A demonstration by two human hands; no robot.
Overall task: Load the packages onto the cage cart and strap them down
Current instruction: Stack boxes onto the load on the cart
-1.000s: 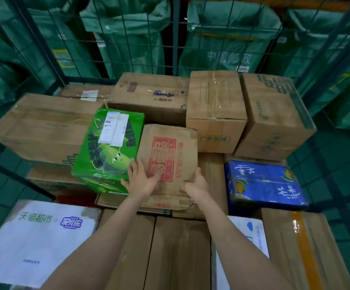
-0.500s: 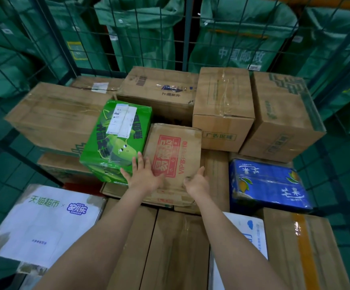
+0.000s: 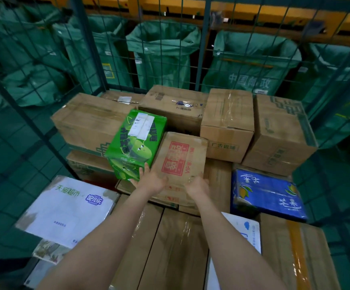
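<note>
A brown box with a red stamp (image 3: pixel 180 162) leans tilted in the middle of the cage cart, its far end against taller cartons. My left hand (image 3: pixel 151 178) lies flat on its near left corner, fingers straight, next to a green box (image 3: pixel 134 145). My right hand (image 3: pixel 197 185) presses the near right edge; how its fingers lie is unclear. Plain brown cartons (image 3: pixel 228 120) fill the back row. A blue package (image 3: pixel 268 193) sits to the right.
The green wire cage wall (image 3: pixel 203 45) rises behind and at both sides. Green mail sacks (image 3: pixel 163 53) hang beyond it. A white box (image 3: pixel 69 208) lies at the near left. Long brown cartons (image 3: pixel 174 248) lie under my forearms, and one with an orange tape strip (image 3: pixel 297 254) at the right.
The view has tilted up and pulled back, showing more of the cage wall. Both hands have stayed on the near end of the red-stamped box, which has barely shifted.
</note>
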